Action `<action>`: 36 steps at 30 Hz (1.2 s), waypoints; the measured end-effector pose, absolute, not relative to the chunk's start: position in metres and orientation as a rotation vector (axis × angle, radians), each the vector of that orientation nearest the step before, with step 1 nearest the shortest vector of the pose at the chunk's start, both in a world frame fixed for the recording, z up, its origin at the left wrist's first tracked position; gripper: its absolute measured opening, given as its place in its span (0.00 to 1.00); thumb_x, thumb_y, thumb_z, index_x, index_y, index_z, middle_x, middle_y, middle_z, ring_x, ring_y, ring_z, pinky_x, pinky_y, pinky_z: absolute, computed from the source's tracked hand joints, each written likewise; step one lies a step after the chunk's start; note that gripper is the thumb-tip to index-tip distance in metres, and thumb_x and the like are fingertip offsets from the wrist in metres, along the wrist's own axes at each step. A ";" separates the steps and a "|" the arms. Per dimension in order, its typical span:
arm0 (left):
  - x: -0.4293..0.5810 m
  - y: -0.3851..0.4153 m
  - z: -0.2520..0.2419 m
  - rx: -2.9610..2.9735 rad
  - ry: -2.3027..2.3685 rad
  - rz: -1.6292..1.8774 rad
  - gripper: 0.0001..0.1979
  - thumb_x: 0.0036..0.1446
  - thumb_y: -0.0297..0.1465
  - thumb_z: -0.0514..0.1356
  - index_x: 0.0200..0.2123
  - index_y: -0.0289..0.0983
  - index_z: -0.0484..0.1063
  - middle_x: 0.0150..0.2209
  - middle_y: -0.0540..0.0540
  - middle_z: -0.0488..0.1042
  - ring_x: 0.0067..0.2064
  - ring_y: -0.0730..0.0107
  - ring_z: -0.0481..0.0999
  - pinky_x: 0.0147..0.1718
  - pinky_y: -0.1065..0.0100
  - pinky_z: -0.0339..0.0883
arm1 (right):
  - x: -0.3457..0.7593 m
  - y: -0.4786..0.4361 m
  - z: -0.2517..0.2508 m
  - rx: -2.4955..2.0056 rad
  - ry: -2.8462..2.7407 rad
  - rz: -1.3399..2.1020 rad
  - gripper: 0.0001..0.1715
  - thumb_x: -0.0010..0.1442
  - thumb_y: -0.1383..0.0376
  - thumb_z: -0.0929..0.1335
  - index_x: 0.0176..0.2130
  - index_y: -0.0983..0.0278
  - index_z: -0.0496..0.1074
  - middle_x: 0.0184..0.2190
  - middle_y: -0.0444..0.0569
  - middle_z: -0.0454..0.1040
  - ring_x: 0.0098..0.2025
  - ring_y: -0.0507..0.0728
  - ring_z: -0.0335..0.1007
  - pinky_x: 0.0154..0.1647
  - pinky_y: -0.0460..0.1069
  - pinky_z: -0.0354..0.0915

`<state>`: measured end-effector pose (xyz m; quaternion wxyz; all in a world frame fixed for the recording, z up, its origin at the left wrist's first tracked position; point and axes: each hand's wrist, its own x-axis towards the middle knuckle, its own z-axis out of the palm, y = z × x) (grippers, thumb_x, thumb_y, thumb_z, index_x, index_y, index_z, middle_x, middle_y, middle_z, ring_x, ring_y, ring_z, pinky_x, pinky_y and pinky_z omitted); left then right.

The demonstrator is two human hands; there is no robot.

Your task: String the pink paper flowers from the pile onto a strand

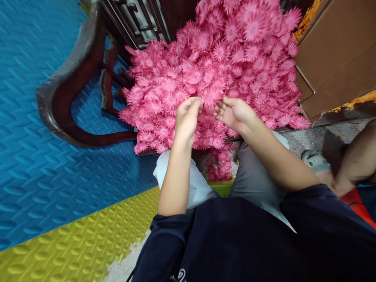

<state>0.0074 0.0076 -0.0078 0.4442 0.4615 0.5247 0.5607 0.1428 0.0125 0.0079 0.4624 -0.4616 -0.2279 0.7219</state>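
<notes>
A pink artificial flower [212, 96] with narrow, fringed petals is held between my two hands, just above a large heap of similar flowers [170, 84]. My left hand [188, 113] is closed, thumb and forefinger pinched at the flower's left edge. At its right edge, my right hand [235, 112] has its thumb and forefinger together on the petals, with the other fingers loosely curled. Part of the held flower blends into the pink heap behind it, so its exact outline is hard to make out.
A curved dark wooden armrest [73, 131] stands left of the heap. Brown cardboard [337, 51] is at the right, with orange material beside it. More pink flowers [220, 162] lie below, between my knees. Another person's leg [357, 160] is at the right. Blue matting [20, 156] covers the left.
</notes>
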 end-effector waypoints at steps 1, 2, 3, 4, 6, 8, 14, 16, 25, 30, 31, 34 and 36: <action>0.007 0.009 -0.009 1.143 1.331 1.417 0.14 0.57 0.38 0.61 0.22 0.38 0.67 0.24 0.50 0.68 0.31 0.71 0.71 0.34 0.68 0.68 | 0.143 0.013 0.007 -1.152 -0.561 1.741 0.09 0.61 0.66 0.62 0.28 0.61 0.63 0.26 0.41 0.70 0.28 0.48 0.66 0.39 0.45 0.68; 0.007 0.010 -0.011 1.145 1.361 1.445 0.14 0.57 0.39 0.61 0.23 0.39 0.67 0.24 0.50 0.67 0.30 0.71 0.70 0.34 0.68 0.67 | 0.143 0.014 0.007 -1.165 -0.558 1.712 0.08 0.60 0.67 0.63 0.28 0.61 0.62 0.27 0.41 0.71 0.29 0.48 0.66 0.40 0.45 0.68; 0.007 0.011 -0.013 1.145 1.391 1.477 0.15 0.57 0.40 0.60 0.23 0.39 0.67 0.24 0.50 0.67 0.30 0.72 0.70 0.34 0.68 0.67 | 0.142 0.014 0.007 -1.176 -0.548 1.691 0.07 0.60 0.68 0.62 0.29 0.61 0.62 0.28 0.41 0.72 0.29 0.48 0.66 0.40 0.45 0.68; 0.007 0.012 -0.014 1.139 1.416 1.507 0.15 0.58 0.41 0.59 0.24 0.39 0.66 0.24 0.50 0.67 0.31 0.72 0.69 0.34 0.68 0.66 | 0.141 0.013 0.007 -1.186 -0.535 1.679 0.06 0.59 0.68 0.62 0.30 0.61 0.62 0.29 0.41 0.72 0.29 0.48 0.66 0.40 0.45 0.67; 0.008 0.015 -0.018 1.108 1.451 1.551 0.15 0.59 0.41 0.58 0.24 0.39 0.65 0.25 0.50 0.66 0.31 0.72 0.69 0.34 0.69 0.66 | 0.139 0.012 0.007 -1.201 -0.529 1.663 0.04 0.59 0.69 0.62 0.31 0.61 0.63 0.31 0.40 0.72 0.28 0.47 0.65 0.38 0.44 0.66; 0.010 0.016 -0.019 1.053 1.459 1.573 0.16 0.60 0.40 0.57 0.24 0.39 0.63 0.25 0.50 0.65 0.31 0.72 0.69 0.33 0.69 0.65 | 0.138 0.012 0.006 -1.205 -0.575 1.626 0.02 0.58 0.68 0.63 0.33 0.61 0.64 0.32 0.40 0.71 0.27 0.46 0.64 0.35 0.44 0.65; 0.027 0.011 -0.014 0.945 1.377 1.663 0.19 0.56 0.45 0.60 0.24 0.37 0.63 0.25 0.51 0.65 0.32 0.74 0.69 0.33 0.72 0.64 | 0.141 0.017 -0.009 -1.205 -0.678 1.464 0.04 0.59 0.63 0.65 0.36 0.61 0.66 0.32 0.40 0.69 0.27 0.45 0.64 0.30 0.43 0.63; 0.032 0.009 -0.011 0.923 1.349 1.694 0.20 0.54 0.47 0.61 0.24 0.37 0.62 0.25 0.51 0.65 0.31 0.75 0.68 0.33 0.71 0.64 | 0.146 0.021 -0.014 -1.213 -0.705 1.420 0.06 0.60 0.61 0.65 0.37 0.61 0.66 0.31 0.41 0.69 0.28 0.46 0.64 0.29 0.43 0.63; -0.018 0.025 -0.005 0.679 1.577 1.935 0.12 0.61 0.27 0.50 0.24 0.39 0.55 0.24 0.53 0.53 0.23 0.81 0.54 0.26 0.69 0.53 | 0.168 0.031 0.006 -1.304 -0.522 1.410 0.10 0.66 0.62 0.61 0.40 0.64 0.68 0.39 0.44 0.72 0.22 0.42 0.55 0.26 0.42 0.57; -0.012 0.024 -0.021 0.906 1.498 1.793 0.17 0.55 0.46 0.60 0.38 0.40 0.66 0.31 0.50 0.67 0.30 0.76 0.67 0.28 0.69 0.59 | 0.149 0.014 0.011 -1.241 -0.628 1.680 0.05 0.61 0.65 0.66 0.35 0.64 0.70 0.36 0.43 0.74 0.24 0.43 0.61 0.26 0.41 0.60; -0.007 0.022 -0.023 0.988 1.479 1.756 0.20 0.53 0.51 0.60 0.36 0.40 0.66 0.30 0.50 0.67 0.30 0.75 0.67 0.29 0.69 0.59 | 0.146 0.012 0.012 -1.226 -0.640 1.701 0.04 0.61 0.66 0.66 0.34 0.64 0.70 0.35 0.42 0.74 0.24 0.43 0.62 0.26 0.41 0.60; 0.007 0.014 -0.022 1.204 1.370 1.595 0.21 0.51 0.53 0.61 0.29 0.39 0.68 0.27 0.51 0.68 0.30 0.74 0.67 0.31 0.69 0.62 | 0.142 0.009 0.013 -1.192 -0.679 1.718 0.01 0.59 0.68 0.68 0.33 0.63 0.71 0.32 0.41 0.74 0.25 0.43 0.64 0.27 0.40 0.61; 0.013 0.009 -0.016 1.312 1.320 1.487 0.17 0.52 0.47 0.63 0.27 0.38 0.71 0.26 0.51 0.70 0.30 0.75 0.68 0.32 0.70 0.63 | 0.142 0.009 0.014 -1.165 -0.703 1.716 0.01 0.58 0.68 0.68 0.33 0.63 0.71 0.31 0.40 0.74 0.26 0.43 0.65 0.28 0.40 0.62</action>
